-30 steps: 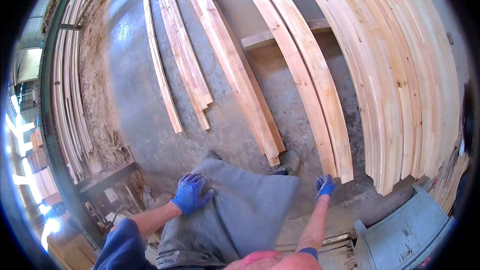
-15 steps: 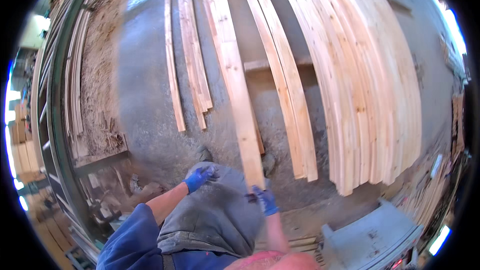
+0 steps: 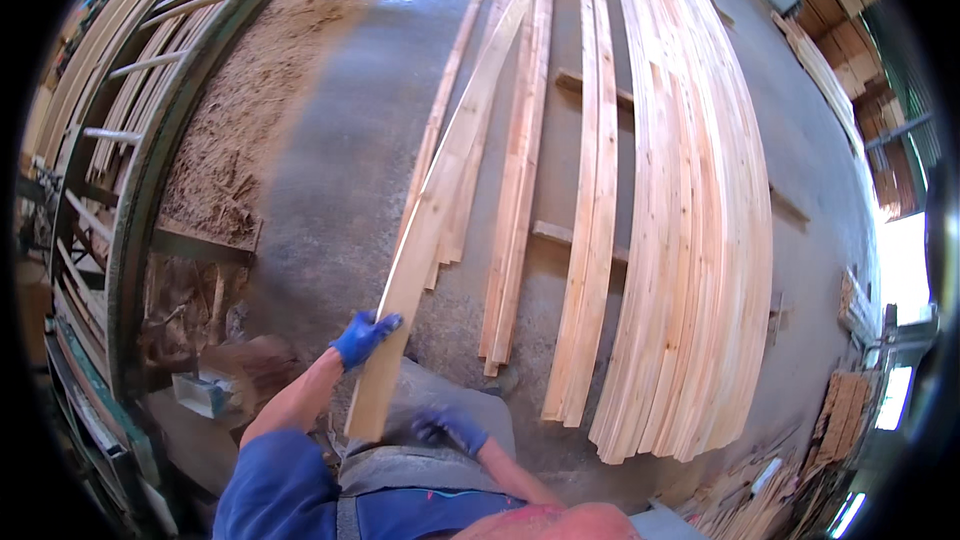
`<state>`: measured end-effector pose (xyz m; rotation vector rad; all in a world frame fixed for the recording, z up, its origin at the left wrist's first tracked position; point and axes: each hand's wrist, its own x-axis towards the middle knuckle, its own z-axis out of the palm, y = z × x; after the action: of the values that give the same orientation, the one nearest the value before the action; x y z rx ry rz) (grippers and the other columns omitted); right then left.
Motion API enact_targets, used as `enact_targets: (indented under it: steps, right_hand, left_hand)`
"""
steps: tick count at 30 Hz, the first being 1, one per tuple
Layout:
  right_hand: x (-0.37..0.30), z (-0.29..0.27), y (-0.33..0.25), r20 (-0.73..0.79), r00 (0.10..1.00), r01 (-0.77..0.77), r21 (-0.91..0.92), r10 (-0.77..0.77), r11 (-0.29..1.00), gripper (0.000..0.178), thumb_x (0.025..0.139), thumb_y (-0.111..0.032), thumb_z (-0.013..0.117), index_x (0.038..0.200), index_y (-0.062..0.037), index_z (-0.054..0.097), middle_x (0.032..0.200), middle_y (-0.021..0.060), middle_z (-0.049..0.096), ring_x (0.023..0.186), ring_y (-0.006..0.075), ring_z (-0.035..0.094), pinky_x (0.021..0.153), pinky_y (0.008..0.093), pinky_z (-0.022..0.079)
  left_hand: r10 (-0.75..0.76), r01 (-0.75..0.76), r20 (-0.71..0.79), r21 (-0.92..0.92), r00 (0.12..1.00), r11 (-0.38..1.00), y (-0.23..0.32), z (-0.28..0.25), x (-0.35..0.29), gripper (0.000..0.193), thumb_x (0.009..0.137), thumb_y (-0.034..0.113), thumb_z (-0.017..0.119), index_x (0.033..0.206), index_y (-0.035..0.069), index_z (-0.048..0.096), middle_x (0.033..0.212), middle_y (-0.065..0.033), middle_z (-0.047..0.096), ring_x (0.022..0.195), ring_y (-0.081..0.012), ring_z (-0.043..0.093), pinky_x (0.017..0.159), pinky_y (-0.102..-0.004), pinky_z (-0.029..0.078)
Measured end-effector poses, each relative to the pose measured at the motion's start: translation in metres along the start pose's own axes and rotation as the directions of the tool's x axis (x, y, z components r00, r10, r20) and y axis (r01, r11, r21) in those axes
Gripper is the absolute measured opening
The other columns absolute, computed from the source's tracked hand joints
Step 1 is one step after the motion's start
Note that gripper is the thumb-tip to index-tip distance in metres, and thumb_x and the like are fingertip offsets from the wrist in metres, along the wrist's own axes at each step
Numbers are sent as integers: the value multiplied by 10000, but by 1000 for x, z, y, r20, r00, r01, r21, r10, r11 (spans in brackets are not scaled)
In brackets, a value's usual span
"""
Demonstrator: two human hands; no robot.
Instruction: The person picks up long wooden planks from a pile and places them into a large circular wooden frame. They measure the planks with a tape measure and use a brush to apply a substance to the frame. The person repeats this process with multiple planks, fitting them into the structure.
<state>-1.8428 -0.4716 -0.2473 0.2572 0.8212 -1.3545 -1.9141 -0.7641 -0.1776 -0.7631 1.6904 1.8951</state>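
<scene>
1. I am looking down through the head view, and I see two hands in blue gloves.
2. The left hand [image 3: 364, 338] is closed around the side of a long, pale board [image 3: 440, 190]. It grips near the close end, with the glove on the board's left edge.
3. That board slants up and away to the right. Its close end is over the gray cloth [image 3: 487, 410] on the person's lap. Its far end is over other wood, and I cannot tell if it touches that wood.
4. The right hand [image 3: 452, 428] is just in front of the gray cloth. It is a bit blurry, but its fingers look loosely open and it looks empty. It is near the board's close end and apart from it.
5. Under the slanting board I see a thin strip [image 3: 463, 43] and some narrow boards [image 3: 462, 220].
6. Next to them, to the right, is a slim stack [image 3: 518, 190]. After that come two boards side by side [image 3: 590, 200], then a big, wide row of boards [image 3: 690, 220].
7. A wood block [image 3: 550, 232] lies crossways on the gray floor [image 3: 345, 150].
8. On the left, a green metal frame [image 3: 160, 170] stands beside brown sawdust [image 3: 225, 130].
</scene>
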Motion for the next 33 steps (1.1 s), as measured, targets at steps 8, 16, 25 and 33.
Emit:
enact_targets:
  steps: [8,16,25,33]
  right_hand:
    - [134,27,-169,-281,955,96,-13,-96,995,490,1013,-452,577,1308,-61,606,1087,98,723,907,239,724,769,394,604]
    - [288,47,-402,-315,869,409,22,-382,912,839,930,-742,509,1383,-35,514,1252,169,663,1103,339,669,940,515,534]
    - [424,117,-527,-598,621,455,-252,-507,854,821,937,-728,528,1367,-29,549,1244,129,635,1119,243,619,911,454,540]
    - [484,194,-530,-210,931,293,-66,-300,954,635,991,-633,519,1357,-113,523,1225,96,659,1062,255,681,895,475,581]
  left_hand:
    - [-103,113,-104,97,989,989,-73,-158,-229,448,943,429,721,1091,7,748,889,-7,701,835,-101,624,759,-311,531]
    - [-523,537,-225,3,822,843,-171,-203,-385,506,849,490,810,1087,44,772,908,-54,747,824,-115,668,771,-312,527]
    - [-391,388,-48,-69,919,919,-49,-364,-238,608,839,472,823,1263,53,702,1063,-66,740,1007,-152,673,910,-334,513]
    - [-121,119,3,187,993,975,204,-469,81,452,877,446,769,1051,29,758,854,-54,741,764,-123,653,731,-331,546]
